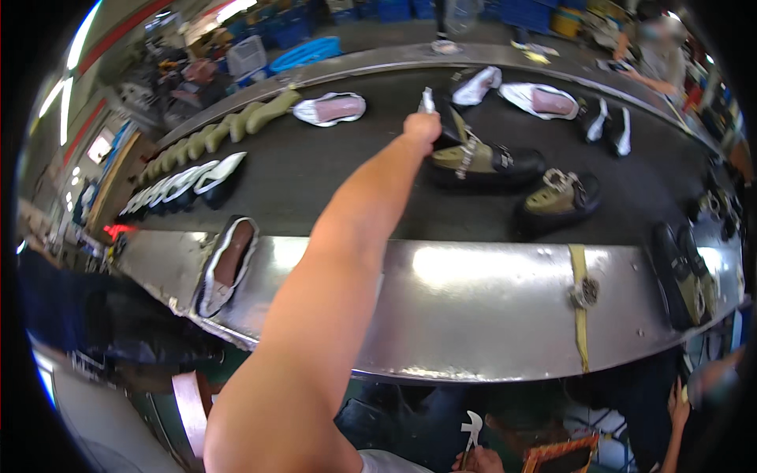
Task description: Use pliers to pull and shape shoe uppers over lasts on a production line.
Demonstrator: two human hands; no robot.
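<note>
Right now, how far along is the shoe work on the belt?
Done: cannot tell from the shoes. In hand: left hand is stretched out to the heel of an olive shoe on the belt; right hand holds a white tool low. Left: second olive shoe and white uppers lie untouched.

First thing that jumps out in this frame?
A bare arm stretched from the lower edge across the steel rim, its hand gripping a small white-tipped tool over the dark conveyor belt. Right of the hand sit olive-and-black shoes; a row of white and olive soles lines the belt's left.
</note>
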